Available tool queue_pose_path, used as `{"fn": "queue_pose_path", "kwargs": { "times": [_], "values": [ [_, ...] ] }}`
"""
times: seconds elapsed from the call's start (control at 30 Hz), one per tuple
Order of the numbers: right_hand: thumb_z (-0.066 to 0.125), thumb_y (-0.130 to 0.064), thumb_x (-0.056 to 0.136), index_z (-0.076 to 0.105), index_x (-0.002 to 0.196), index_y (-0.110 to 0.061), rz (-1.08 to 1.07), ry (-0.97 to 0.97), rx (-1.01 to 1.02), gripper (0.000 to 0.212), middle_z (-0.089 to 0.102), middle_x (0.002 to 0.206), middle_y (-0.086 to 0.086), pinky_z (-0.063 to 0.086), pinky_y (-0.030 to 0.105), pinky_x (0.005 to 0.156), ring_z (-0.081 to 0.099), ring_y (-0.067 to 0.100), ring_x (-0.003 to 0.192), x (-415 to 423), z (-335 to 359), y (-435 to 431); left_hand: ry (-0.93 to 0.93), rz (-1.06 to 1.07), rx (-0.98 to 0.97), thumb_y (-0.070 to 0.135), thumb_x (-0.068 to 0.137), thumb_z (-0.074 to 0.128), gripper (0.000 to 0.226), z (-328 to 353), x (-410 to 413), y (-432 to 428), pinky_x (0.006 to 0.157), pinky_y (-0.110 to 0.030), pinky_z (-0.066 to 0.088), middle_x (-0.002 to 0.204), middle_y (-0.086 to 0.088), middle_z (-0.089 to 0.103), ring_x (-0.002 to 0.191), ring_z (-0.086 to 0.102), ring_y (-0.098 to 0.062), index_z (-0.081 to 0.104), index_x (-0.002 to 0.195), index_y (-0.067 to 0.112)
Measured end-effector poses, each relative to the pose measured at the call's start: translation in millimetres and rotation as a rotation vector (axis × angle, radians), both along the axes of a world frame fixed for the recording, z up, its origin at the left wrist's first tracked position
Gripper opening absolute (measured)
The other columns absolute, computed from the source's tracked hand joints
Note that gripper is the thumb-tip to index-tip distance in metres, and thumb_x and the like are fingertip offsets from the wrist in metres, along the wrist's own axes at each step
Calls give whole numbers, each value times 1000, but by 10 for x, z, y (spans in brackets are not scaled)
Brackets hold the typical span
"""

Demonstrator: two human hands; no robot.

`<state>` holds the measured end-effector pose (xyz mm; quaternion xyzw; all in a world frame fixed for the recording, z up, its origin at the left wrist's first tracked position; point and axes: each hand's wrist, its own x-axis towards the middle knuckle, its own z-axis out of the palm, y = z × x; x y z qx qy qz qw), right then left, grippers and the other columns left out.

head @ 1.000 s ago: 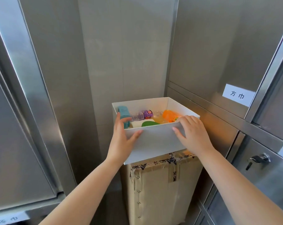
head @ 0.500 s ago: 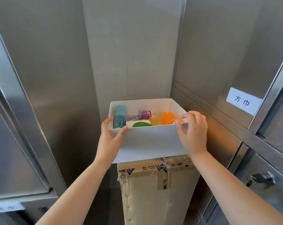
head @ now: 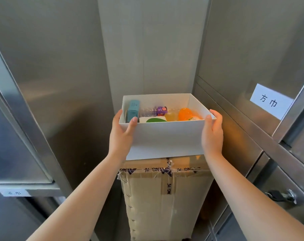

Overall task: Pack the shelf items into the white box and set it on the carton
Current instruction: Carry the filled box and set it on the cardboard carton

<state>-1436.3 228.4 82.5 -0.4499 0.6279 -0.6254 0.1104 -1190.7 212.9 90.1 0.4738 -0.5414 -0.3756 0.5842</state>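
Observation:
The open white box rests on top of a tall taped brown carton in a narrow gap between steel cabinets. Inside the box lie a teal carton, a clear bottle with a purple label, an orange bottle and a white pack with a green patch. My left hand grips the box's near left corner, thumb over the rim. My right hand holds the near right corner, fingers along its side wall.
Stainless steel cabinet walls stand close on both sides. The right cabinet door carries a white paper label and a lock with keys lower down. A grey tiled wall closes the back of the gap. A small label sits on the left cabinet.
The box has been pushed back and levelled onto the carton top. My right hand slid from the front rim to the right corner; my left hand shifted to the left corner.

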Motion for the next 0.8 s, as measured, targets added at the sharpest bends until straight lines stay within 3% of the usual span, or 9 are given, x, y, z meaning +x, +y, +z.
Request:
{"fn": "queue_pose_path", "kwargs": {
  "times": [0.2, 0.37, 0.5, 0.57, 0.63, 0.7, 0.8],
  "values": [
    [31, -48, 90, 40, 128, -37, -72, -90, 4, 40, 55, 109, -11, 56, 30, 69, 59, 12, 90, -45, 10, -6, 10, -3, 35, 59, 78, 54, 68, -26, -76, -26, 86, -39, 55, 131, 3, 51, 110, 56, -18, 28, 138, 41],
    [31, -46, 91, 40, 129, -34, -82, -100, -42, 40, 54, 109, -12, 56, 29, 70, 59, 12, 91, 42, -6, -43, -2, 103, -21, 48, 87, 56, 54, -79, -65, -86, 79, -29, 56, 127, 7, 54, 105, 58, -13, 34, 136, 40],
    [29, -53, 91, 41, 120, -25, -98, -137, -101, 42, 56, 107, -1, 56, 33, 73, 60, 17, 95, 115, -96, -134, 24, 135, -94, 58, 79, 55, 57, -90, -97, -100, 74, -24, 57, 118, 16, 54, 102, 59, -9, 34, 131, 47],
    [28, -59, 91, 41, 115, -21, -122, -118, -131, 48, 56, 101, 0, 53, 27, 67, 60, 18, 93, 155, -200, -148, 70, 177, -137, 60, 78, 55, 55, -114, -126, -122, 68, -21, 57, 113, 20, 55, 98, 61, -6, 37, 129, 49],
    [30, -63, 89, 40, 123, -17, -134, -124, -132, 57, 55, 108, 2, 54, 28, 69, 59, 19, 99, 207, -311, -149, 76, 264, -162, 56, 83, 55, 48, -145, -178, -161, 60, -13, 52, 107, 25, 55, 93, 61, -2, 41, 128, 47],
    [41, -59, 89, 28, 137, -17, -156, -18, -165, 65, 45, 130, 6, 56, 35, 83, 51, 19, 117, 231, -364, -145, 63, 322, -175, 49, 87, 56, 40, -170, -216, -209, 58, -7, 48, 108, 28, 53, 94, 60, -2, 42, 125, 47],
    [56, -45, 89, 20, 144, -14, -179, 358, -342, 73, 27, 148, 9, 42, 37, 105, 31, 22, 136, 138, -364, -196, -70, 369, -280, 38, 90, 55, 37, -191, -186, -277, 82, 0, 38, 136, 17, 43, 118, 47, -5, 43, 124, 39]
  ]
}}
